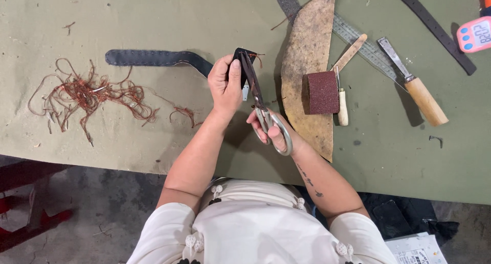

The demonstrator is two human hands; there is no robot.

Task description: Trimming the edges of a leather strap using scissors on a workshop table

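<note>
My left hand (226, 85) grips the end of a dark leather belt (153, 58) that runs off to the left across the olive-green worktable (169, 18). My right hand (271, 131) holds metal scissors (262, 106) by their loops. The blades point up along the belt end, right beside my left thumb. A bit of reddish-brown thread sticks out at the belt tip (255, 55).
A tangle of reddish-brown thread (89, 95) lies at the left. To the right are a curved leather piece (307, 44), a maroon sanding block (322, 92), an awl (342, 106), a metal ruler (365, 48), a wooden-handled knife (417, 87), another dark strap (434, 26) and a pink timer (474, 35).
</note>
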